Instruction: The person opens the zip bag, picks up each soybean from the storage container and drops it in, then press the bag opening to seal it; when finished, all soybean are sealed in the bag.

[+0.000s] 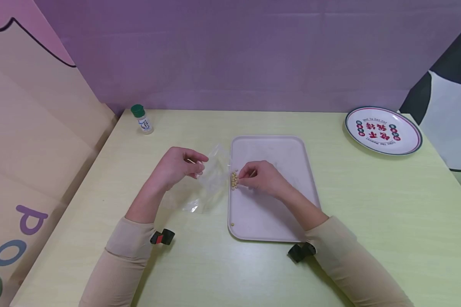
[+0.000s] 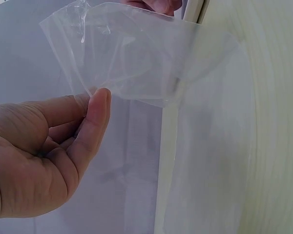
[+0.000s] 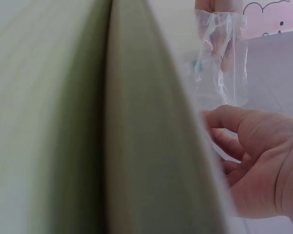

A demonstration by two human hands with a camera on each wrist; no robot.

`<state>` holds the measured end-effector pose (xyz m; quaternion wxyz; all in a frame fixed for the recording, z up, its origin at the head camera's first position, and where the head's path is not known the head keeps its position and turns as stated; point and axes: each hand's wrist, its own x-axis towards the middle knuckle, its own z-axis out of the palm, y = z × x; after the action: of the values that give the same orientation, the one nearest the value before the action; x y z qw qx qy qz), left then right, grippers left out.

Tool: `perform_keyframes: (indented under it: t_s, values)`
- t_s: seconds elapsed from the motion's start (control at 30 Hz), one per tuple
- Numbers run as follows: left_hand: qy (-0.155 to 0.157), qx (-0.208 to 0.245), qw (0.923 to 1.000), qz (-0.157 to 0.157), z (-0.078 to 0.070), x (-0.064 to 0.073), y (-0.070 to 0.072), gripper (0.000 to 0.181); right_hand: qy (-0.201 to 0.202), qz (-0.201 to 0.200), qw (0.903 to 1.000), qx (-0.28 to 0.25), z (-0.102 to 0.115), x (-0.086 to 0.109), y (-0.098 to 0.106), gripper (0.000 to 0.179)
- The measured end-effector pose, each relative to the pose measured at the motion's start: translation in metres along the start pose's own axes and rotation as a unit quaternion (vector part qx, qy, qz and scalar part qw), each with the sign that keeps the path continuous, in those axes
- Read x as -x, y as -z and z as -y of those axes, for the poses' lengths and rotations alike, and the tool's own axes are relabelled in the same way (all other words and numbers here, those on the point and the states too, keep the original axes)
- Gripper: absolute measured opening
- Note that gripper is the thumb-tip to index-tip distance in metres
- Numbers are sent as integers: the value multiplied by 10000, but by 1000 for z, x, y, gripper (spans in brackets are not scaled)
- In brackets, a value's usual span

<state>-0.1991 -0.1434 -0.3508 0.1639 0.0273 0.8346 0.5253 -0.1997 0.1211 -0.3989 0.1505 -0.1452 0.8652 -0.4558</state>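
Observation:
In the head view my left hand [image 1: 180, 164] holds a clear plastic bag [image 1: 214, 181] by its rim between thumb and fingers. The bag [image 2: 127, 58] hangs thin and see-through beside the tray. My right hand [image 1: 265, 179] reaches over the left part of a pale rectangular tray [image 1: 274, 149], thumb and forefinger brought close together at a small cluster of soybeans [image 1: 234, 181]. Whether a bean is between those fingertips I cannot tell. One loose soybean [image 1: 232, 224] lies near the tray's front left corner. In the right wrist view the tray edge hides the fingertips of the right hand [image 3: 263, 156].
A small shaker bottle with a green cap [image 1: 141, 119] stands at the back left of the table [image 1: 199, 264]. An oval plate with red lettering [image 1: 384, 147] lies at the back right. A purple backdrop [image 1: 230, 55] rises behind the table.

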Motion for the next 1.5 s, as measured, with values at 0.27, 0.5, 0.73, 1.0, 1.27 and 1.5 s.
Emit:
perform_keyframes:
  t_s: [0.27,0.5,0.73,1.0,1.27,1.5]
  values:
    - [-42,-57,10000,-2,1,0,-1,27,26,-49,9998,203,-7,-6,-3,4]
    - [-15,-94,10000,0,0,-1,-1,27,-5,-246,9982,546,-6,-6,-8,6]
    - [-9,-154,9999,4,0,-1,-2,27,51,-333,9968,726,-3,-5,-10,8]
    - [11,-210,9998,11,-1,0,-3,27,-97,-355,9958,844,0,-5,-12,6]
    - [52,-184,9998,21,-3,1,-3,27,-148,-334,9945,983,0,-5,-12,6]
    - [55,-195,9998,38,-3,1,-4,27,-217,-275,9935,1084,-1,-6,-12,4]
